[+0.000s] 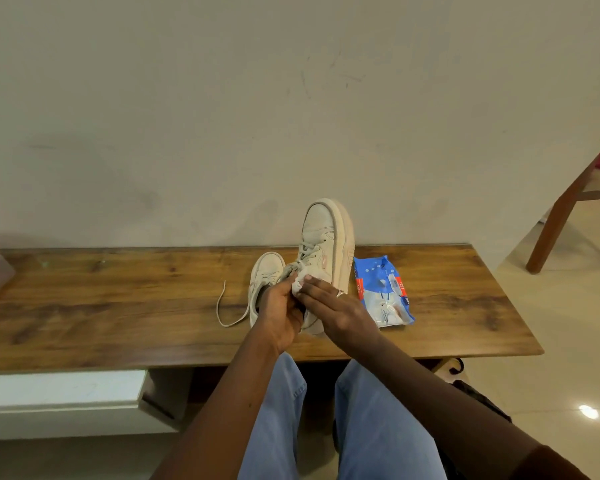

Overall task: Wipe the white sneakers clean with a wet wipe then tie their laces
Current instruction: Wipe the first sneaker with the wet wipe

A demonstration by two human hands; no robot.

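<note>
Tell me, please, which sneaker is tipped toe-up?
The right-hand sneaker, beside the wipes pack, its toe raised; the left-hand sneaker lies flat on the bench, lace trailing.

bench (118, 306): grained wood, satin | sneakers (326, 230): matt leather (scuffed) | pack (381, 289): glossy plastic
</note>
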